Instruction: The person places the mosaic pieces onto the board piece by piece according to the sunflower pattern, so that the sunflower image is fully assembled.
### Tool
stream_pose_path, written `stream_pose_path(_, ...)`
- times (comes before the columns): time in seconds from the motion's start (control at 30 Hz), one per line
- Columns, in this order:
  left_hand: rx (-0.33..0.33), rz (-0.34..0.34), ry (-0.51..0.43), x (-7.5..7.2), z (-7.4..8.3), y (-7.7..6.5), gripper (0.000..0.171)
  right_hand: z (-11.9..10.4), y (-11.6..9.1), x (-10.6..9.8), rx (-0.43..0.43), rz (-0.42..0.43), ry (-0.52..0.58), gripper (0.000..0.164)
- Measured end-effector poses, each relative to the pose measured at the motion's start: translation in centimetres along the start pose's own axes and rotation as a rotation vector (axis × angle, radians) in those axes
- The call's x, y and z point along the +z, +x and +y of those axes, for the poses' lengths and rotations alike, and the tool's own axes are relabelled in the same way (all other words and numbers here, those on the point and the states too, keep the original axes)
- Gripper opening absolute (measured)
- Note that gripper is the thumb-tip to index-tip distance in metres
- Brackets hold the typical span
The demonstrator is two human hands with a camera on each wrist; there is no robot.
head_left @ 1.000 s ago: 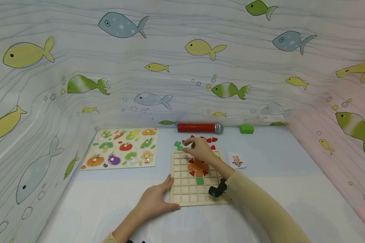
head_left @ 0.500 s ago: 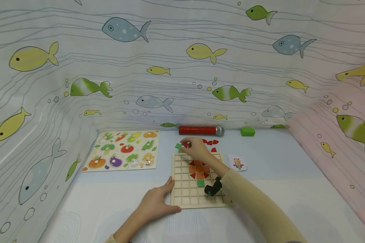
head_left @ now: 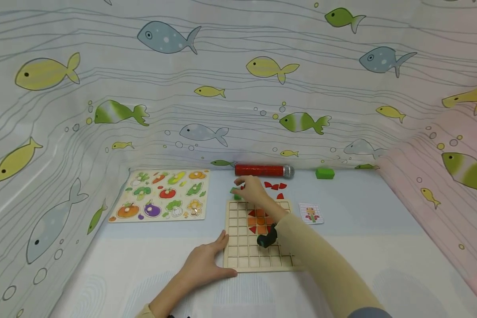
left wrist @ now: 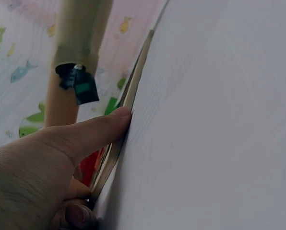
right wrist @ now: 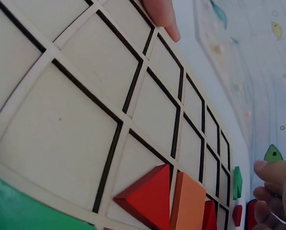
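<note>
My left hand [head_left: 202, 263] rests at the near left corner of a wooden grid board [head_left: 238, 261], the straight thumb [left wrist: 102, 129] along the front edge and fingers against the left edge. Beyond the board's far edge, my right hand [head_left: 254, 191] reaches with curved thumb and index finger apart, nothing between them. Beside its thumb tip lie two green squares [head_left: 234, 191]; the right wrist view shows a gap between the hand and one green piece [right wrist: 237, 183]. Orange squares [head_left: 261, 229] and red triangles [right wrist: 150, 196] sit in the grid. Another green piece [right wrist: 32, 206] is in the grid.
Several red pieces [head_left: 272, 185] lie behind the board. A red microphone [head_left: 258, 170] and a green block [head_left: 325, 173] stand along the back wall. A vegetable knob puzzle [head_left: 159, 205] lies left, a small pattern card [head_left: 311, 213] right.
My right hand and wrist have shifted slightly left, bringing the thumb tip to the green squares. The wrist camera now covers the green square on the board. My left hand stays at the corner.
</note>
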State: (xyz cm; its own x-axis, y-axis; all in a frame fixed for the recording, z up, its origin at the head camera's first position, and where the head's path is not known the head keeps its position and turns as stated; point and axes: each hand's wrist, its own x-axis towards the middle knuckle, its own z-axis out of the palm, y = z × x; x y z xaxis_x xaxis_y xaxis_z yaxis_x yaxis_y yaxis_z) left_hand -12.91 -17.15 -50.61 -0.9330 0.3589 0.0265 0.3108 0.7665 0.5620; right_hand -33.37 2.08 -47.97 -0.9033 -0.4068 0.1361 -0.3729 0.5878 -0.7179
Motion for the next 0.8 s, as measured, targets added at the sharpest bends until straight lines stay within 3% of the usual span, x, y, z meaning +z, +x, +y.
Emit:
stream_pose_path(0.27, -0.002, -0.006, -0.004, -0.1, 0.1, 0.0, 0.104, 0.7, 0.5, 1.0, -0.01, -0.04, -0.102, 0.035)
stream_pose_path(0.5, -0.012, -0.012, -0.008, -0.1, 0.0, 0.0, 0.104, 0.5, 0.9, 1.6, 0.024, 0.0, -0.207, 0.031)
stream_pose_path(0.8, -0.012, -0.01, -0.004, 0.0, -0.1, 0.0, 0.104, 0.6, 1.0, 1.7, 0.062, 0.028, -0.222, 0.029)
